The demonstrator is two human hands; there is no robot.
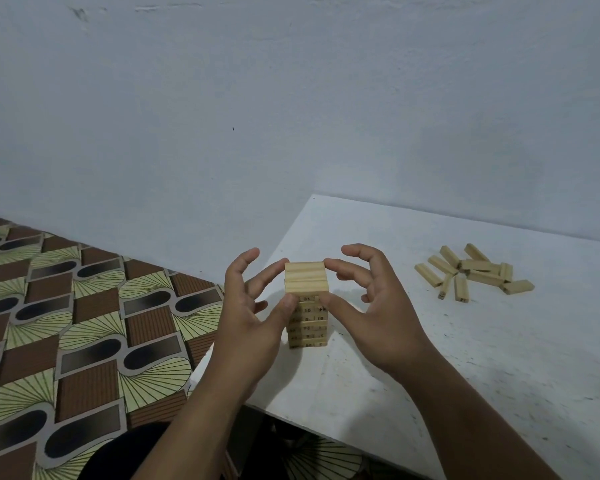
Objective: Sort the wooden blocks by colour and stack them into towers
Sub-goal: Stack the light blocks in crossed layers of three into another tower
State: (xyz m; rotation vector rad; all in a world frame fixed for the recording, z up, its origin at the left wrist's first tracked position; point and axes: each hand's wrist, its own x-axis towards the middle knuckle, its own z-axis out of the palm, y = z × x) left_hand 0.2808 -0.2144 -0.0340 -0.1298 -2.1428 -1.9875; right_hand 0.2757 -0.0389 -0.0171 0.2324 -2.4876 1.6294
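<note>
A tower of pale wooden blocks (306, 277) stands near the left edge of the white table (465, 341), several layers high, with printed numbers on the block ends. My left hand (253, 306) is at the tower's left side, thumb and a fingertip touching its upper layers. My right hand (371, 299) is at the right side, with the thumb on the front and a fingertip on the top layer's edge. Both hands have spread, slightly bent fingers and hold no loose block. A pile of several loose pale blocks (475, 271) lies to the right.
The table's left edge (257, 282) runs just beside the tower, with a patterned brown and green floor mat (84, 323) below. A plain pale wall (291, 116) rises behind the table. Bare tabletop lies between the tower and the loose pile.
</note>
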